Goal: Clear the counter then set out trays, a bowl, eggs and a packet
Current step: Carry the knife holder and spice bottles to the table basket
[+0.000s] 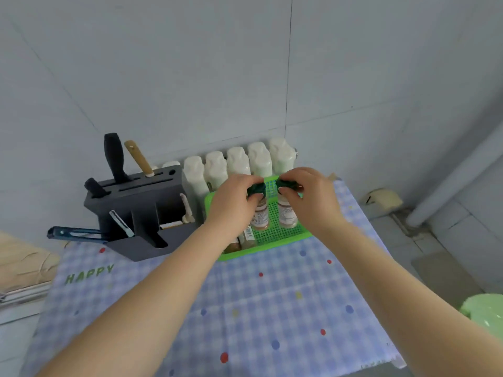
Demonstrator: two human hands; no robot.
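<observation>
Item: 2 spice jars with dark green caps, upright in the green mesh tray [283, 235] at the back of the surface [272, 308], which carries a checked cloth.

Left hand [234, 200]: fingers curled round the cap of the left jar [260, 216].

Right hand [307, 197]: fingers curled round the cap of the right jar [287, 214].

Neighbours: more jars, apparently lying flat, at the tray's near-left corner; knife block [136, 213] just left; white bottles [239, 161] behind.

Risks: cap-only holds may let a loose cap twist off and the jar drop; the jars hang close together and could knock; a lifted elbow could topple the bottles.
</observation>
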